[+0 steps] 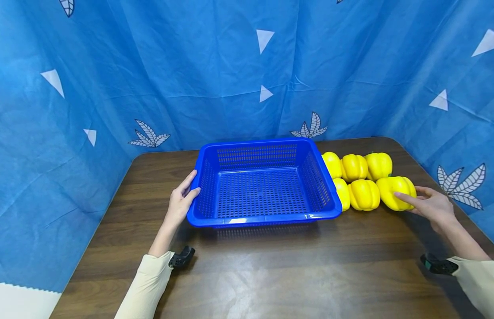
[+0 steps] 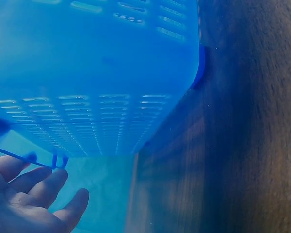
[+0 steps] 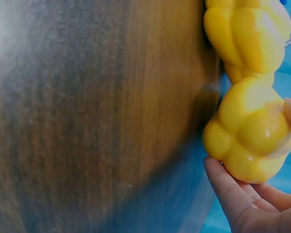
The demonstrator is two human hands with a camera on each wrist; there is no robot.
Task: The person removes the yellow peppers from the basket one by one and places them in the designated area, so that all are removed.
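Note:
A blue plastic basket with slotted walls and floor stands on the table, nothing inside it. At its left side, my left hand grips the rim, thumb on top. The left wrist view shows the fingers under the rim, beside the outer wall. On the far right, my right hand holds a yellow bell pepper, thumb on its near upper side. In the right wrist view, fingers curve under that pepper, its lobed end facing the camera.
Several more yellow bell peppers form two rows between the basket and the right hand; the basket's right rim partly covers the leftmost ones. Blue patterned curtains border the brown wooden table at the back and sides.

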